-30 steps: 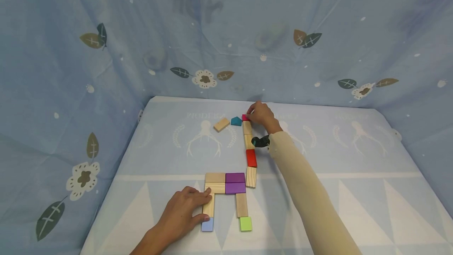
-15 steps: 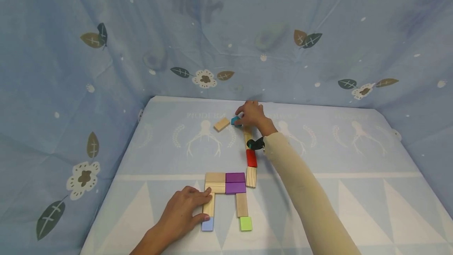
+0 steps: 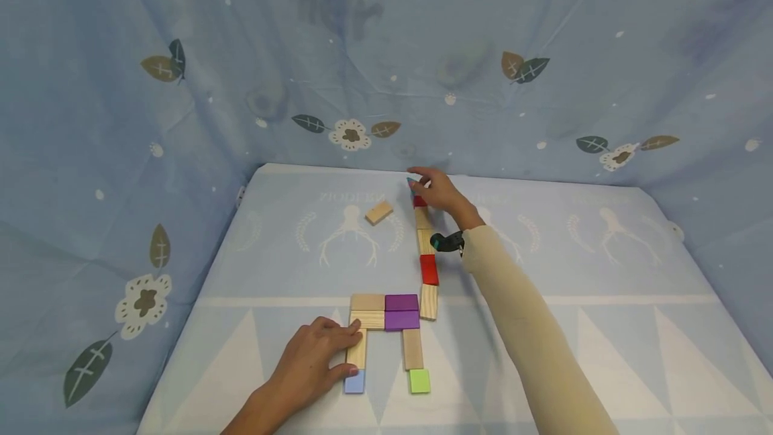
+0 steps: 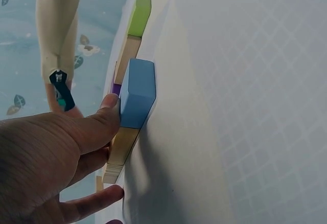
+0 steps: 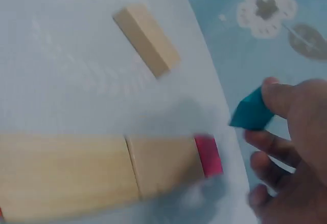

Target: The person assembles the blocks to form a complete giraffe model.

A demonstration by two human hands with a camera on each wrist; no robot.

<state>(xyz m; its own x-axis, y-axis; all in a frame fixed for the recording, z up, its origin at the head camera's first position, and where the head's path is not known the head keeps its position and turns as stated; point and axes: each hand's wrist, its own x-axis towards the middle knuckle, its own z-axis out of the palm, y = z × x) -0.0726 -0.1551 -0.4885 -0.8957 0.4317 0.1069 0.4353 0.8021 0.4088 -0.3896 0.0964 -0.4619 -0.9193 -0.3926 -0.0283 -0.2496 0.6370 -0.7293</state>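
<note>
Thumb and fingers of my right hand pinch a small teal pointed block. In the right wrist view it hangs in the air beyond a pink-red block, which ends a column of plain wooden blocks. Lower in that column lies a red block. My left hand rests at the left of the nearer blocks, fingers loosely extended. Its thumb touches the light blue block; a fingertip lies on the plain wooden block above it.
A loose wooden block lies left of the column's far end. Two purple blocks and a lime green block belong to the nearer arrangement. A hanging blue cloth borders the table's far edge.
My right hand has left the pink-red block, picked up the teal block from its left, and carried it up and right toward the column's far end. The left hand has stayed put.
</note>
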